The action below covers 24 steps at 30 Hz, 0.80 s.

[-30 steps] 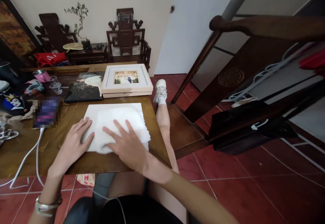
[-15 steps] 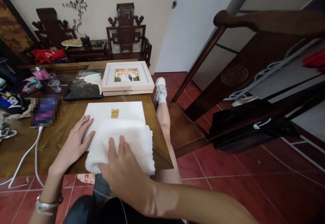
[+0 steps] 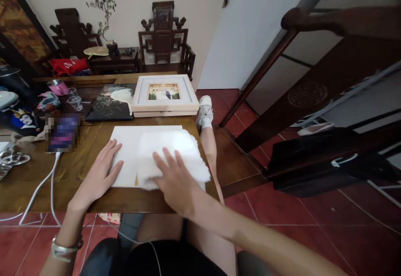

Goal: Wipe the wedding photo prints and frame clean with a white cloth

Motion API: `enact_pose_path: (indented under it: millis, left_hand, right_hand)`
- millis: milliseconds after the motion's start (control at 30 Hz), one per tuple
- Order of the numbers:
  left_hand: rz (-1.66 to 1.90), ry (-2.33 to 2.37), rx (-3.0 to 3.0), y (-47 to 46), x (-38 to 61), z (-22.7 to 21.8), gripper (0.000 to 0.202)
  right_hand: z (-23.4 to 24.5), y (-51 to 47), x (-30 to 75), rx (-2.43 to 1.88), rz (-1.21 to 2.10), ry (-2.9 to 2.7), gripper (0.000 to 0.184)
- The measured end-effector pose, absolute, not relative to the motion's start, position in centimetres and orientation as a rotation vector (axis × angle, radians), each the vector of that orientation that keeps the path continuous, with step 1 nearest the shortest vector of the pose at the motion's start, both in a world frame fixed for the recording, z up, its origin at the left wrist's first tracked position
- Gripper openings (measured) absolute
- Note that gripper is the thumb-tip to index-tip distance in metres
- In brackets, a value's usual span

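A flat white board [image 3: 128,146] lies on the wooden table [image 3: 94,201] in front of me. My left hand [image 3: 100,175] rests flat on its left edge, fingers spread. A white fluffy cloth [image 3: 184,150] covers the board's right half. My right hand [image 3: 175,180] presses flat on the cloth's near edge, fingers stretched out. A small yellow mark shows on the board by the cloth's lower left corner.
A white framed photo [image 3: 164,94] and a dark photo print [image 3: 111,107] lie behind the board. A phone [image 3: 62,132] with a white cable, cups [image 3: 75,100] and clutter sit at the left. Dark wooden chairs [image 3: 164,38] stand at the wall. A stair rail [image 3: 313,19] rises at the right.
My right hand pulled the cloth toward me off the board, then pushed it back up and to the right. The left hand has stayed on the board's left edge.
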<state>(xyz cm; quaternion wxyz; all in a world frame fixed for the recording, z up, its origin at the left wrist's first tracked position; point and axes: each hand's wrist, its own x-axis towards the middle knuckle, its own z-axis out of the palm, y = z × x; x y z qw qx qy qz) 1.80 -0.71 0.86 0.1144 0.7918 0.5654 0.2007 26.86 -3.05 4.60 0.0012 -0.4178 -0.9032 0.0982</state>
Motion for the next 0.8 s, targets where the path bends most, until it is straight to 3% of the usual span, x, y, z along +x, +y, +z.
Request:
enact_pose_path:
  millis: [133,433,633,800]
  left_hand:
    - [0.591,1.684,2.315,-0.7,2.0,0.9,0.055]
    - [0.627,1.672,2.305,-0.7,2.0,0.9,0.055]
    - [0.617,1.702,2.296,-0.7,2.2,0.7,0.055]
    - [0.582,1.722,2.275,-0.8,2.5,0.9,0.056]
  right_hand:
    - [4.9,-7.0,28.3,-1.185,0.438,-2.794,0.028]
    - [3.0,4.0,30.3,-1.43,0.101,-2.656,0.057]
    - [3.5,-0.8,30.4,-1.218,0.22,-2.724,0.049]
    - [4.7,-7.7,31.3,-1.002,0.368,-2.716,0.025]
